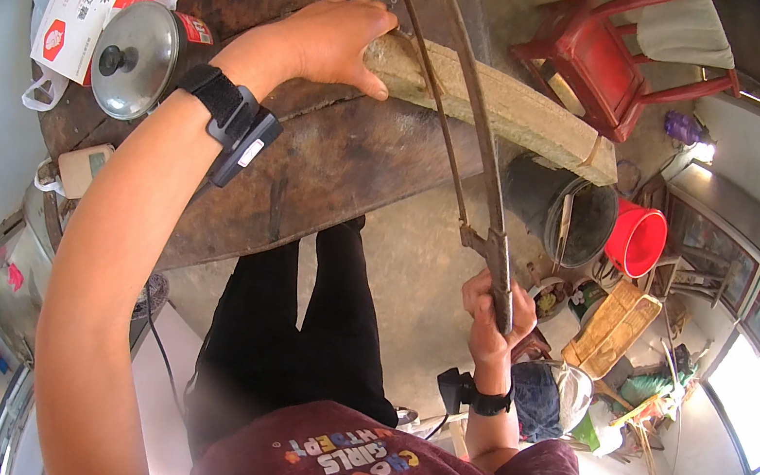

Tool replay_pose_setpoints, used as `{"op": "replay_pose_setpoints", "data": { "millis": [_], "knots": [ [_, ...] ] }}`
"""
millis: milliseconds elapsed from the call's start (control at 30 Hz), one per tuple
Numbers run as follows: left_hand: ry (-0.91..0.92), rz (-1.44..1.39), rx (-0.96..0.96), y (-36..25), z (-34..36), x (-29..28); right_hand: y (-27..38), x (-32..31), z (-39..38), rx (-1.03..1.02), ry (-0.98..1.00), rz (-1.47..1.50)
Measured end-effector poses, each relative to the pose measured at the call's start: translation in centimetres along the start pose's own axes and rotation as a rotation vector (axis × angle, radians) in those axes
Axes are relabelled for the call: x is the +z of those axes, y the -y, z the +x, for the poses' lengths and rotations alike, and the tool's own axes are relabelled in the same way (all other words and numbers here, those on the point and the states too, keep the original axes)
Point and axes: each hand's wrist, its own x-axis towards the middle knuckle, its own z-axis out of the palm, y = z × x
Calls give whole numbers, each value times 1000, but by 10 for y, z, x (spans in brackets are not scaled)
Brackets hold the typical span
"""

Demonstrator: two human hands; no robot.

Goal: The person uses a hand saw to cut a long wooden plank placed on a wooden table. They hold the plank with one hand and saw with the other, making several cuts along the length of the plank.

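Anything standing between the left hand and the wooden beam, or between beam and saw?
Nothing visible. The left hand is at the left end of the wooden beam, and the saw in the right hand crosses the beam beside it; whether the blade touches is hard to tell.

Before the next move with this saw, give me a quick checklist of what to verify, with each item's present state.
1. Right hand grip on the saw: closed around its lower end. Ok.
2. Left hand steadying the beam: placed at its left end; pressure cannot tell.
3. Left hand well clear of the blade: looks close beside it. Not ok.
4. Blade crossing the beam: yes. Ok.
5. Beam fully on the table: right end overhangs. Not ok.
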Motion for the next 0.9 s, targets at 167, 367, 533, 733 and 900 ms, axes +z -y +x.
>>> {"op": "replay_pose_setpoints", "data": {
  "millis": [167,367,533,733,900],
  "knots": [
    [-30,-91,-21,2,-2,-2,15,-4,4,108,-23,102],
    [-92,-91,-78,-13,-8,2,31,-10,11,143,55,2],
    [-105,-123,-118,-17,-8,2,35,-5,9,142,-1,48],
    [-148,-228,-58,-3,-5,4,20,9,7,35,-2,142],
    [-157,-177,-1,-2,12,-15,19,-6,12,34,16,69]
  ]
}}
